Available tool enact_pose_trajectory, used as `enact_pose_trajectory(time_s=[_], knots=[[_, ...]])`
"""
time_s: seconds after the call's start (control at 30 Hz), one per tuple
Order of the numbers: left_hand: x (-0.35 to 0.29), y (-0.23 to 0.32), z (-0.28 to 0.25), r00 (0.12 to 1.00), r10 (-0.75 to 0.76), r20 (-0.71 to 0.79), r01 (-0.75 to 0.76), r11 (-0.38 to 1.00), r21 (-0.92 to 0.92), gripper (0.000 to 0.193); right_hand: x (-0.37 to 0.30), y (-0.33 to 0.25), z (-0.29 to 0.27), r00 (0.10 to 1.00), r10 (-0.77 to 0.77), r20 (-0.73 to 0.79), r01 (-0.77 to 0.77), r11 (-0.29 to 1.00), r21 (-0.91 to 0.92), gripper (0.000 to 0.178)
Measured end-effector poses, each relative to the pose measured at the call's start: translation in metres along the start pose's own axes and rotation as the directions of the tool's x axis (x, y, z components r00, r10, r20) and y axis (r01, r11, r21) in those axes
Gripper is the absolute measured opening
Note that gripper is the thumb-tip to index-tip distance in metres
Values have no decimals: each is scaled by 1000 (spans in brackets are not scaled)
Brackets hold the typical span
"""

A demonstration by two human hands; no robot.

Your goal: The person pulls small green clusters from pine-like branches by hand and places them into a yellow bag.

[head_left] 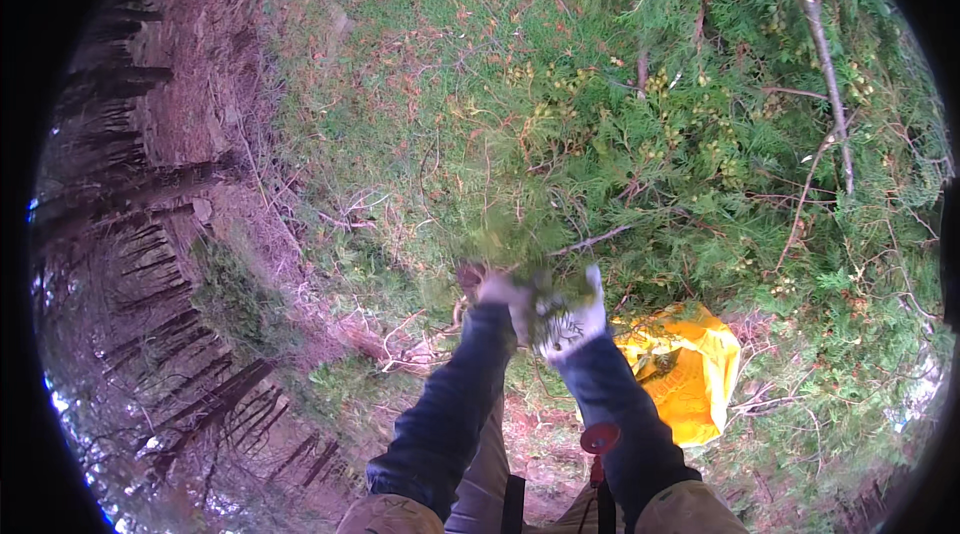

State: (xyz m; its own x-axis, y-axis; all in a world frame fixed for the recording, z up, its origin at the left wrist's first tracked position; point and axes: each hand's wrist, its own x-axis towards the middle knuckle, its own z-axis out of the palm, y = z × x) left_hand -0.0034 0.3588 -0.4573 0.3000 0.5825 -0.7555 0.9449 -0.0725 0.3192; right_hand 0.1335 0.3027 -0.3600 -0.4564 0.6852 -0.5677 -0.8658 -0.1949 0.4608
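Observation:
My left hand (507, 292), in a pale glove, is smeared by motion and appears closed round a green conifer branch (512, 242), whose leafy end is also blurred. Close to its right is my right hand (574, 326), in a white glove with dark specks. One digit of that hand points up, and a dark green sprig (548, 306) crosses in front of the palm, hiding the other fingers in part. Beside my right forearm a yellow bag (712, 374) gapes open, with some dark bits inside.
Leafy conifer boughs with small yellowish cones (720, 149) spread ahead and right. A long bare stick (828, 64) lies over them at far right. Dry twigs (400, 339) lie left of my hands. Tree trunks (215, 404) stand at left. A red disc (600, 438) hangs by my right forearm.

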Motion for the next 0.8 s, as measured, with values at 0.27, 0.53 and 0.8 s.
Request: enact_pose_trajectory(time_s=[0.27, 0.53, 0.8], knots=[[-74, 94, 94, 961, -192, 201, 205, 978, -47, 48, -197, 42, -43, 851, -322, -414, 120, 888, -444, 18], [-89, 119, 107, 971, -200, 131, 184, 975, 123, 44, -271, -30, -40, 642, -766, -24, -712, -585, -387, 73], [-107, 107, 95, 916, -288, 279, 270, 958, 100, 29, -59, -16, -49, 926, -92, -366, 24, 982, -187, 77]])
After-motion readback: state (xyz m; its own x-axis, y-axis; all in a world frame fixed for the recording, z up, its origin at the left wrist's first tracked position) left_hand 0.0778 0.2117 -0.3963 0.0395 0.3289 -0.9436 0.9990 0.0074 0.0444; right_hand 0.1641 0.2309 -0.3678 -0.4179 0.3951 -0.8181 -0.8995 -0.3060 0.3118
